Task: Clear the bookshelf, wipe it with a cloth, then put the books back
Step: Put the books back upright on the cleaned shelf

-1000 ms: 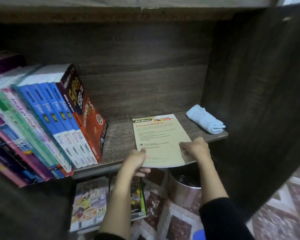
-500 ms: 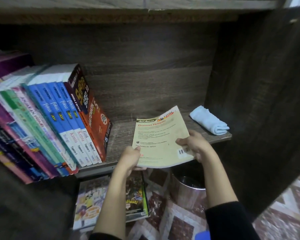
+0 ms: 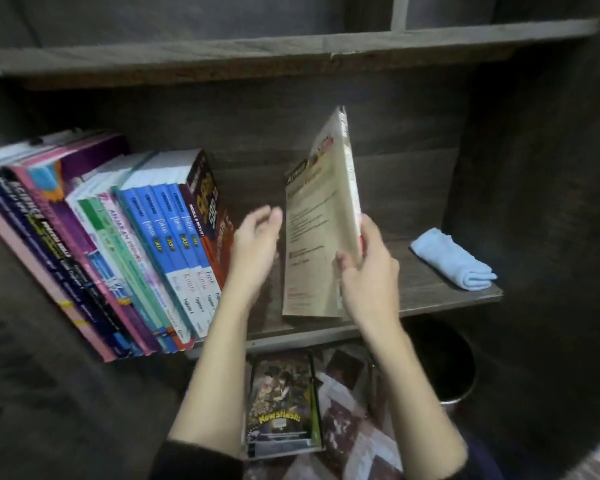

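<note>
One thin book (image 3: 317,237), upright at the shelf (image 3: 413,296) front, gripped by your right hand (image 3: 368,271); left hand (image 3: 257,244) spread, empty. Risk: released unsupported, it flops.

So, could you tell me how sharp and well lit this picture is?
Head view: dim, dark at the corners; the left hand is smeared by motion blur; the beige book in the right hand is slightly soft; the blue cloth looks crisp.
</note>
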The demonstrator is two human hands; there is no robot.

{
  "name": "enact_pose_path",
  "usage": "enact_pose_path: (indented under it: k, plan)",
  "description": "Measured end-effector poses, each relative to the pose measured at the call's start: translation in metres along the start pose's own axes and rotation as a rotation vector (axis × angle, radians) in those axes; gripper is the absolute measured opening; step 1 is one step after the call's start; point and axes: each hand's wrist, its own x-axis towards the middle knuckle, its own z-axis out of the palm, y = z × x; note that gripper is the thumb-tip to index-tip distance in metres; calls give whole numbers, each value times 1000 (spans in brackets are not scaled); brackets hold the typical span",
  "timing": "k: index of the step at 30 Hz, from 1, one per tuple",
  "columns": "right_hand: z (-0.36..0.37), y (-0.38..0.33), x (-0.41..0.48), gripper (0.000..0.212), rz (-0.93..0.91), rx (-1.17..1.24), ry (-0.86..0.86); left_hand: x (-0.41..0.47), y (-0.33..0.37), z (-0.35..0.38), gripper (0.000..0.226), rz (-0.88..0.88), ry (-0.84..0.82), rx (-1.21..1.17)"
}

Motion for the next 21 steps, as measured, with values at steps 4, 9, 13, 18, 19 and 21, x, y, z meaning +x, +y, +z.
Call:
enact_pose_path:
  k: [4,9,13,18,19,21]
  plan:
    - [39,-4,-23,58,-247,-240,94,9,65,6,67,102,-6,-159]
    - [76,1,-37,56,-459,-258,201,18,80,-13,71,444,247,353]
    - [102,6,-45,51,-492,-200,159,9,67,-35,58,619,338,535]
    - [127,10,-57,68,-464,-137,18,5,43,-51,39,753,571,863]
    - [130,12,-58,75,-440,-122,-51,6,37,-54,35,793,619,924]
    - [133,12,-58,78,-374,-78,-190,10,28,-62,31,818,629,970]
